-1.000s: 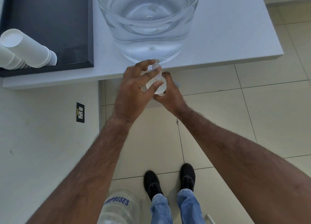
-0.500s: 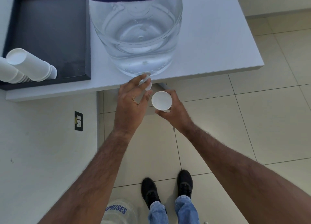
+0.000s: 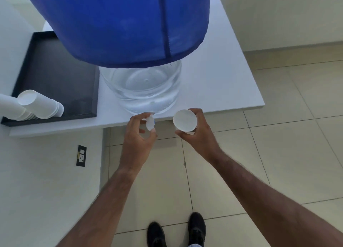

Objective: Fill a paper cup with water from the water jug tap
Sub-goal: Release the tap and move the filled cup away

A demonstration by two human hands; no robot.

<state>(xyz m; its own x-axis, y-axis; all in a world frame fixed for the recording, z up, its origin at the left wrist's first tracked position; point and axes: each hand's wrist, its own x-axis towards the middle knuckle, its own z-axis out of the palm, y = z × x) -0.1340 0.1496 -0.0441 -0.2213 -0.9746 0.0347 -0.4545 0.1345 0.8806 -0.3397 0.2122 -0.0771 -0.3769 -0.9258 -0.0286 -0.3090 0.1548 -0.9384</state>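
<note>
A clear water jug (image 3: 143, 90) under a blue cloth cover (image 3: 118, 24) stands on the white table (image 3: 222, 83) at its front edge. Its white tap (image 3: 150, 123) sticks out over the edge. My left hand (image 3: 138, 139) has its fingers curled around the tap. My right hand (image 3: 196, 133) holds a white paper cup (image 3: 185, 120) upright to the right of the tap, apart from it, mouth towards me. I cannot tell how much water is in the cup.
A black tray (image 3: 55, 76) lies on the table's left part with two lying stacks of white paper cups (image 3: 39, 104). Below the table are a tiled floor, a wall socket (image 3: 81, 155) and my black shoes (image 3: 176, 232).
My right hand has carried the cup from under the tap out to the right. My left hand stays at the tap. The view has tilted up, bringing the blue cover in.
</note>
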